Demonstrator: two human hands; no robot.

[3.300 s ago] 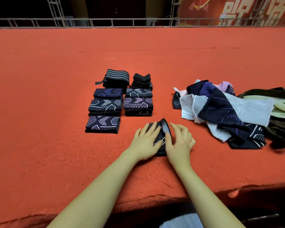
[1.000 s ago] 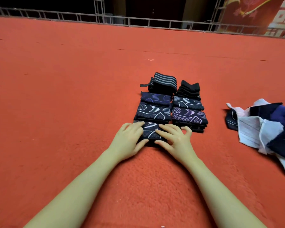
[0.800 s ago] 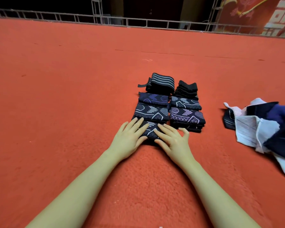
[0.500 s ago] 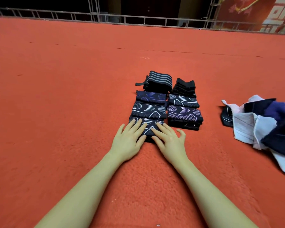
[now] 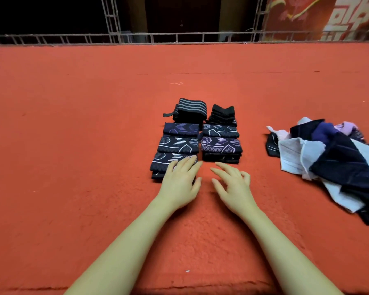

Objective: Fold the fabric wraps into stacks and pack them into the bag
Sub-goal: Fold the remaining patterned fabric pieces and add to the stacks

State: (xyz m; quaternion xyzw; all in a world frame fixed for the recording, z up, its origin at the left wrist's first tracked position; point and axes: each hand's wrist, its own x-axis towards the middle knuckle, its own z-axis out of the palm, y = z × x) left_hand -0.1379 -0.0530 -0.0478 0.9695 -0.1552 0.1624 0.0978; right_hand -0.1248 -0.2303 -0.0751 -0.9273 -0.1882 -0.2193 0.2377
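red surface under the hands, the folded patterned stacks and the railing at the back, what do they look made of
Red surface: looks like felt or short-pile carpet, matte and fuzzy, with lint flecks showing. Folded patterned stacks: soft woven or knit cloth, dark with pale printed lines; edges show layered folds. Railing: probably metal, thin pale painted bars in a truss-like frame; the finish is too distant to tell.

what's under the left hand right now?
The left hand lies flat on the nearest folded wrap stack, covering its right part. The patterned top and dark layers below show at the left; the covered part cannot be seen.
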